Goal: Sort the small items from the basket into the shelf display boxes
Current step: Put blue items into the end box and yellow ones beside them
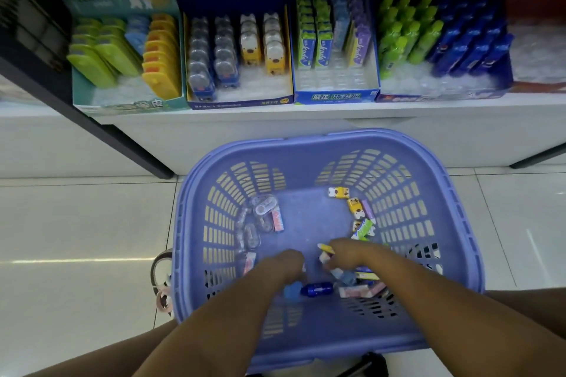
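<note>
both hands are down in the lilac-blue basket (pixel 306 168), which stands on the floor tiles (pixel 76 223) just in front of the white shelf (pixel 214 138). the right hand (pixel 347 254) has its fingers curled on a small yellow-and-white piece (pixel 325 248). the left hand (pixel 286 265) shows only its knuckles, fingers bent under, and whether it grips anything cannot be told. the step in hand looks like picking out items to carry up, and it would go best if each hand gathers one kind only. the clear bear cases (pixel 262 214) lie together along the left wall and the yellow bear cases (pixel 352 205) along the right. a green pack (pixel 363 229) sits just below the yellow ones, and a dark blue bottle shape (pixel 317 288) lies near the wrists. matching by colour and shape before lifting should spare a second sort at the shelf. of the four display boxes, the navy box (pixel 239 102) reads "gaspard et lisa" and holds clear and yellow bears. the kada box (pixel 335 97) shows "kada" on its header and packs, with "解压 开关橡皮" on its front lip. the teal box (pixel 131 107) and the far-right box (pixel 444 96) carry chinese lettering too blurred to read.
</note>
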{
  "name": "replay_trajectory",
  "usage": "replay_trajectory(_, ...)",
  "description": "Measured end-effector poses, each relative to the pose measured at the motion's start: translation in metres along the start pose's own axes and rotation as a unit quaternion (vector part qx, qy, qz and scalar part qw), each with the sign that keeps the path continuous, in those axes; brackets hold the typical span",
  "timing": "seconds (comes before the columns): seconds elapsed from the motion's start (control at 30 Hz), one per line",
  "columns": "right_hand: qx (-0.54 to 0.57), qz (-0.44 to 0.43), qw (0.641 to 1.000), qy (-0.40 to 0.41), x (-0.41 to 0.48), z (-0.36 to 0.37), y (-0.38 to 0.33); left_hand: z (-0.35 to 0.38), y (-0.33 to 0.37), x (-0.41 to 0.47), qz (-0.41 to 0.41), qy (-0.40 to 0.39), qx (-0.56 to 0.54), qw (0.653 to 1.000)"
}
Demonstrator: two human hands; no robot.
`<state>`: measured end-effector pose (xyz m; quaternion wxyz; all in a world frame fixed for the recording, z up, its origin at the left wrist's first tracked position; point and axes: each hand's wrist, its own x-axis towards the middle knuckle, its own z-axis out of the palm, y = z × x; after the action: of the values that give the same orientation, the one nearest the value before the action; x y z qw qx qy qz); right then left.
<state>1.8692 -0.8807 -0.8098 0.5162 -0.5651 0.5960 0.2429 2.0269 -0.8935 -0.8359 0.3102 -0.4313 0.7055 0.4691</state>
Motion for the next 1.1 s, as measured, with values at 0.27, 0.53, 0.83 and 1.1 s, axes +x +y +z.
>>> replay_trajectory(0.27,0.479,-0.109,0.849,0.196,-0.05,-0.06,-0.011,-0.068,0.022,-0.031,-0.011,0.057,-0.731,0.68)
replay_trajectory(0.53,0.338,-0.189,0.826,0.41,-0.104,-0.08,-0.053,-0.098,0.078,-0.08,0.178,0.11,-0.78,0.589)
replay_trajectory(0.83,0.266,-0.196,0.742,0.584,-0.132,-0.074,-0.077,-0.112,0.107,-0.121,0.226,0.211,-0.741,0.596)
replay_trajectory(1.1,0.385,-0.216,0.665,0.602,-0.154,-0.098,-0.076,-0.114,0.112,-0.132,0.268,0.083,-0.858,0.43)
